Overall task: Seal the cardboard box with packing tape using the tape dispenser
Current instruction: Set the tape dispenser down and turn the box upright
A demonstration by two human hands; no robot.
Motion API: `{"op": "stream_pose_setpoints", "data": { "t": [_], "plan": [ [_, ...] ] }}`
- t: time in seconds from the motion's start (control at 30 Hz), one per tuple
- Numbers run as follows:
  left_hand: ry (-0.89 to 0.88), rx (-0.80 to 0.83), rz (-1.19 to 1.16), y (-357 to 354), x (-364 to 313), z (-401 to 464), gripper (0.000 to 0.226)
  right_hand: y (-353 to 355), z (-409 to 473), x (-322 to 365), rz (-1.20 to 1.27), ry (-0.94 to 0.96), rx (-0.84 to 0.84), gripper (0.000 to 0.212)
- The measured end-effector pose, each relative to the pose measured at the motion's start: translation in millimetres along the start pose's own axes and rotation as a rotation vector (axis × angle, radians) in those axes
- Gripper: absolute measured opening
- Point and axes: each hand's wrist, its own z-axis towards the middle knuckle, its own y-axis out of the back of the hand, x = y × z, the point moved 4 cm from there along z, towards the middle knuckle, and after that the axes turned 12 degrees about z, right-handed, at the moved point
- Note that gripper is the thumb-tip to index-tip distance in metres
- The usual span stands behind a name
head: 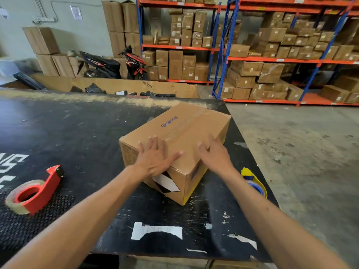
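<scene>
A brown cardboard box printed "Glodway" stands on the black table, with a strip of clear tape along its top seam. My left hand lies flat on the near left part of the box top, fingers spread. My right hand rests flat on the near right part of the top, by the box edge. A red tape dispenser with a brown tape roll lies at the table's left. A yellow and blue tape dispenser sits at the right table edge, partly hidden behind my right forearm.
The table's right edge drops to a concrete floor. Paper scraps stick to the near table surface. Beyond the table are a long flat cardboard sheet, two parked scooters and orange-blue racks full of boxes.
</scene>
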Motion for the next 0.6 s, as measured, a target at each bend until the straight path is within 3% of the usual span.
{"op": "stream_pose_setpoints", "data": {
  "t": [0.1, 0.17, 0.33, 0.47, 0.6],
  "plan": [
    [0.059, 0.018, -0.028, -15, -17, 0, 0.127, -4, 36, -16, -0.254, 0.105, 0.112, 0.063],
    [0.058, 0.041, -0.003, -17, -8, 5, 0.128, -18, 39, -26, -0.289, 0.122, 0.153, 0.06],
    [-0.032, 0.219, 0.102, 0, 60, 13, 0.142, -65, 4, 6, -0.391, 0.215, 0.073, 0.059],
    [0.037, 0.389, 0.189, 17, 87, 10, 0.156, -72, -12, 39, -0.434, 0.342, 0.021, 0.053],
    [0.034, 0.314, 0.197, -4, 52, -2, 0.152, -30, 40, 13, -0.475, 0.229, 0.13, 0.062]
  ]
}}
